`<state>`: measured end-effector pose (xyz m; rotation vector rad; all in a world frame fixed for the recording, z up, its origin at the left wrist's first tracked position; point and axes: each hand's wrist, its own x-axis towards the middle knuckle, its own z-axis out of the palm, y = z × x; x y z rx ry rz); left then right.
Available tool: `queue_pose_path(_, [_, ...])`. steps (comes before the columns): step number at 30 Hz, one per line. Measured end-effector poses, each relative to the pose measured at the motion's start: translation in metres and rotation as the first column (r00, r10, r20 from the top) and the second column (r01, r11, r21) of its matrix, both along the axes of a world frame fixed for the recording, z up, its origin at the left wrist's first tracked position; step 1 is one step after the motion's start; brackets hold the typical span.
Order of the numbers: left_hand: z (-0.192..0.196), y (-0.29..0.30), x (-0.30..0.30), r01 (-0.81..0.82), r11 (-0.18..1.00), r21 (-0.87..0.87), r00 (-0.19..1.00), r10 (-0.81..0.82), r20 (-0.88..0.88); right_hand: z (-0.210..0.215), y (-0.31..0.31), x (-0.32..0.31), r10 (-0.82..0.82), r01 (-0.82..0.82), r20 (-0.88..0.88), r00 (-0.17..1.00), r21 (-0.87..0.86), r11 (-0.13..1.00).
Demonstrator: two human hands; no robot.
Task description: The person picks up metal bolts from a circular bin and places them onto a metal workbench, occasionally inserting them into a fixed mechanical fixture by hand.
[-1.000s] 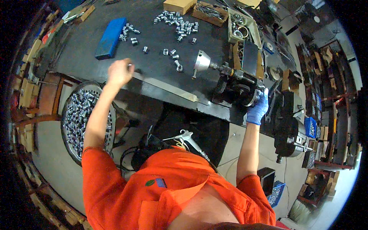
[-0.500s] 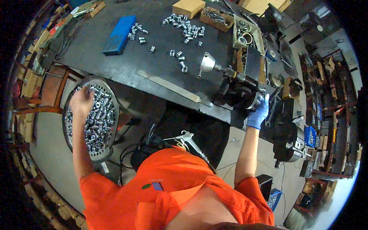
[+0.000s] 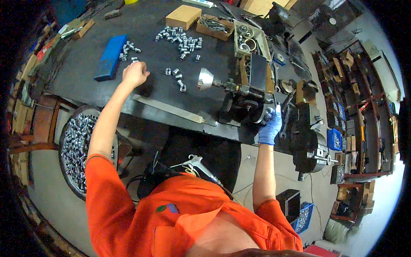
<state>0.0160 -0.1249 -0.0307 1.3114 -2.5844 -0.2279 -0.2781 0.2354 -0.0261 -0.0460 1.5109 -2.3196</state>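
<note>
My bare left hand (image 3: 135, 75) is over the dark tabletop with its fingers curled closed. What lies inside them, if anything, is hidden. Beside it lie a few small shiny metal fittings (image 3: 135, 60), close to a long blue block (image 3: 110, 58). My right hand (image 3: 269, 126), in a blue glove, is closed round the edge of a toothed wheel (image 3: 257, 113) on a small geared bench machine (image 3: 242, 92). A silver cone-shaped head (image 3: 205, 79) sticks out of the machine toward the left. Several fittings lie loose (image 3: 176, 76) between that head and my left hand.
A perforated metal tray (image 3: 68, 180) heaped with fittings stands at my left, lower than the table. More fittings (image 3: 184, 43) are scattered farther back, before a cardboard box (image 3: 183, 17). A flat metal bar (image 3: 169, 109) lies along the near edge. An air gun (image 3: 199, 165) rests near my waist.
My left hand has left the tray of fittings and moved right and forward, over the table. The whole view has shifted a little. My right hand stays on the toothed wheel.
</note>
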Motion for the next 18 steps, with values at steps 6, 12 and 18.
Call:
queue_pose_path(6, [0.024, 0.046, 0.0, 0.451, 0.675, 0.583, 0.751, 0.066, -0.657, -0.025, 0.002, -0.017, 0.016, -0.011, 0.037, 0.999, -0.146, 0.989])
queue_pose_path(12, [0.078, 0.121, -0.041, 0.802, 0.468, 0.372, 0.393, 0.055, -0.918, -0.015, 0.002, -0.014, 0.068, -0.068, 0.017, 0.998, -0.05, 0.996])
queue_pose_path(18, [0.064, 0.12, -0.047, 0.792, 0.431, 0.433, 0.45, 0.068, -0.89, -0.01, 0.002, -0.007, 0.065, -0.065, -0.014, 0.998, -0.007, 0.998])
